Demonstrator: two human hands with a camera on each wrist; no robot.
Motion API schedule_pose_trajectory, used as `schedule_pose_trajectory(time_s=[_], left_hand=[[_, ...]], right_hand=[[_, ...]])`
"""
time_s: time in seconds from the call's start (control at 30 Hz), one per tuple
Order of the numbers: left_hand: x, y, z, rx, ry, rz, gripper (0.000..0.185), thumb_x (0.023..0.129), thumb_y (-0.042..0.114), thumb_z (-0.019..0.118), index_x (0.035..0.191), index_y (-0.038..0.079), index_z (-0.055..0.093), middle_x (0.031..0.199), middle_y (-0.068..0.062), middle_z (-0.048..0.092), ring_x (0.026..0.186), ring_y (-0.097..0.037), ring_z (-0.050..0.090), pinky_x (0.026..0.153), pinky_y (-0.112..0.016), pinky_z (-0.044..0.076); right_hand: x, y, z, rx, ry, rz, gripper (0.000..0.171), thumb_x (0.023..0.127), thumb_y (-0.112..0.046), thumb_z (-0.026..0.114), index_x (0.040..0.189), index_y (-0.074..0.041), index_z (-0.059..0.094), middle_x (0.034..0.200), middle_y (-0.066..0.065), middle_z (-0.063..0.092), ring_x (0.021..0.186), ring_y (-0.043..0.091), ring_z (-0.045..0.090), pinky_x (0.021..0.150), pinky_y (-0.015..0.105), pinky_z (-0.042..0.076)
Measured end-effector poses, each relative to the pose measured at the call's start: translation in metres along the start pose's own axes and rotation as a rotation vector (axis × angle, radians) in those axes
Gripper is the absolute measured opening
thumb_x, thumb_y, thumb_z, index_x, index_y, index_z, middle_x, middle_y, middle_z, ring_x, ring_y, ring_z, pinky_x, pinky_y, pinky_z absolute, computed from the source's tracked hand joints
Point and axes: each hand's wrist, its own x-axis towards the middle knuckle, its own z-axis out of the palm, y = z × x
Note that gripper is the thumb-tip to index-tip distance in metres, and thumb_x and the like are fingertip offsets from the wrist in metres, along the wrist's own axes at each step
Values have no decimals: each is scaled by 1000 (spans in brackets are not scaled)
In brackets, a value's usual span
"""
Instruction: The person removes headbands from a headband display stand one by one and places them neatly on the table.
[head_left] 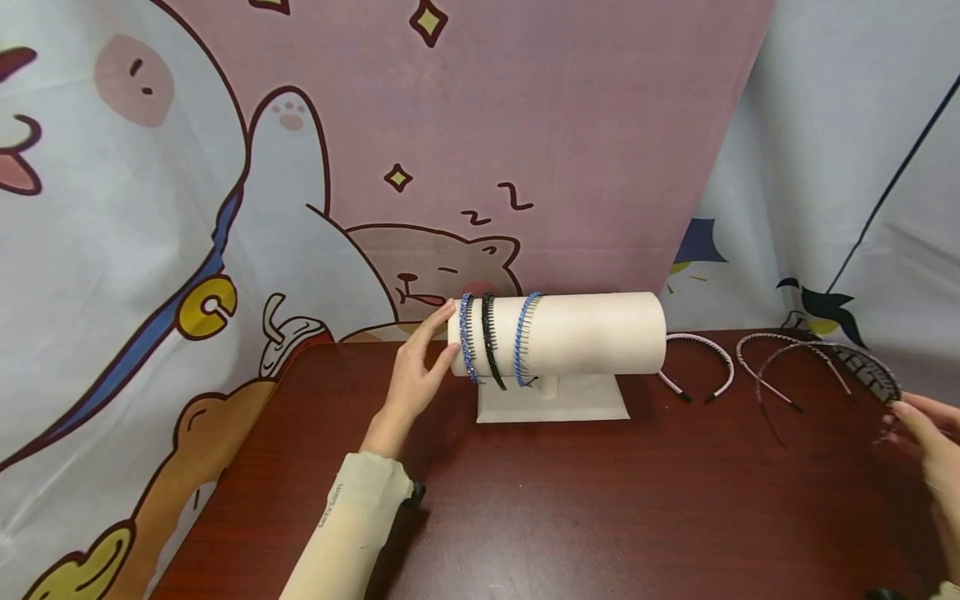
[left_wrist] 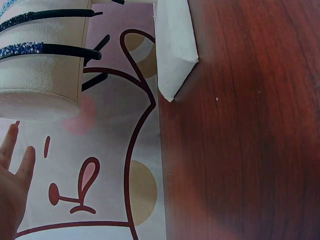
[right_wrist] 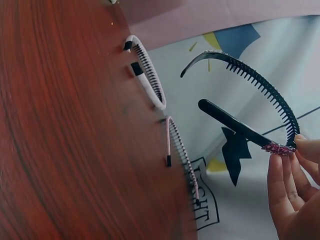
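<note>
Right hand (head_left: 933, 446) half out of frame.

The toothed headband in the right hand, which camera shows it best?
The right wrist view: the toothed headband arches whole against the backdrop, comb teeth plain, pinched by the right hand. The head view shows it small at the table's right edge. The left wrist view misses it.

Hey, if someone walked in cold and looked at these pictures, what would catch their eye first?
Probably the cream cylinder stand at the middle of the dark red table, with three headbands, two blue and one black, hung near its left end, where the left hand touches it. At the far right, the right hand pinches a black toothed headband with pink sparkle, near other headbands on the table.
</note>
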Motion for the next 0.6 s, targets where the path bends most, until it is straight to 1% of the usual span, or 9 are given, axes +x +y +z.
schedule_pose_trajectory(time_s=[0.07,0.13,0.2,0.23,0.33,0.37,0.47,0.57,0.6], left_hand=[[0,0,0,0,0,-1,47,95,3,62,141,-2,53,150,-18,50,135,-35,52,116,-50,37],[-1,0,0,0,1,1,47,95,3,62,141,-2,53,150,-19,50,135,-35,52,116,-50,36],[-1,0,0,1,3,2,47,94,2,63,141,-2,53,150,-19,51,135,-35,52,116,-50,36],[-1,0,0,2,3,3,47,94,2,63,141,-2,53,150,-19,51,135,-35,52,116,-50,36],[-1,-1,0,3,6,4,47,94,2,63,141,-2,53,149,-19,51,135,-35,52,116,-50,37],[-1,-1,0,3,5,3,47,94,2,63,141,-2,53,149,-19,51,135,-35,53,116,-50,37],[-2,-1,0,2,3,-2,47,95,3,62,141,-2,53,150,-19,50,134,-35,54,116,-50,37],[-3,-1,1,2,1,-8,47,95,3,62,141,-1,53,150,-18,50,134,-35,54,116,-50,37],[-4,-1,1,2,1,-9,47,95,3,62,141,-1,53,150,-18,50,134,-35,54,116,-50,37]], right_hand=[[4,6,-10,-37,5,-7,27,94,7,60,99,-13,78,77,-7,77,65,1,72,55,11,54],[13,17,-28,-42,-29,-32,26,94,6,61,101,-12,78,78,-7,78,66,0,73,56,12,54],[19,26,-42,-61,-29,-30,25,94,4,62,102,-13,78,77,-8,77,65,0,72,55,11,54],[21,29,-47,-70,-36,-33,26,95,4,60,103,-14,77,77,-9,77,64,-1,71,54,11,53],[20,26,-51,-99,-43,-4,28,97,2,57,100,-18,76,75,-11,75,62,-3,69,52,8,52],[18,25,-50,-133,-34,-4,29,98,1,57,100,-20,76,74,-13,74,62,-5,67,52,8,51],[15,21,-51,-189,-32,9,29,99,-1,55,99,-24,73,74,-16,72,63,-7,65,53,6,50],[16,23,-59,-217,-63,12,29,100,-3,54,98,-26,72,74,-17,71,61,-8,64,51,6,49],[18,24,-63,-191,-83,35,30,101,-3,53,98,-26,72,74,-17,71,61,-7,64,51,6,49]])
